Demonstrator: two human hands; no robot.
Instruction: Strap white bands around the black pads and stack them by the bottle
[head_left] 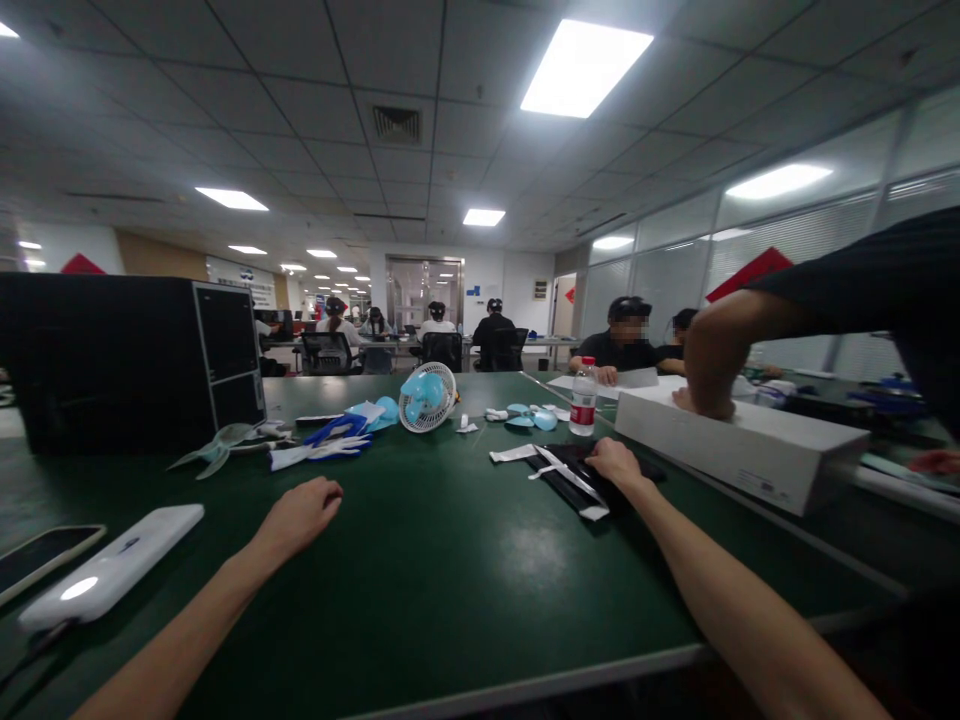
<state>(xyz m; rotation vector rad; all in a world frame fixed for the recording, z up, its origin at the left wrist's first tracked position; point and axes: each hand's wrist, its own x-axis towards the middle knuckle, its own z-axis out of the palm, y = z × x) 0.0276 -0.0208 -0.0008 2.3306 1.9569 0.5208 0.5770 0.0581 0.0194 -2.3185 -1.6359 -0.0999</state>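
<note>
My left hand (pixel 304 512) rests on the green tabletop with its fingers curled in; nothing shows in it. Ahead of it lie white gloves with blue parts (pixel 326 445). On the right, my right hand (pixel 616 461) is on a black flat packet (pixel 562 480), its fingers bent down at the packet's upper edge and partly hidden. White strips (pixel 566 468) lie across this packet. A water bottle (pixel 583 400) with a red cap stands just behind it. A small fan (pixel 427 397) with a white cage and light-blue blades sits at the table's middle back.
A black computer case (pixel 135 360) stands at the left. Near it lie a white power bank (pixel 112 565) with a cable and a phone (pixel 45 560). Light-blue fan blades (pixel 529 417) lie behind the packet. Another person's arm (pixel 720 350) reaches onto a long white box (pixel 739 440).
</note>
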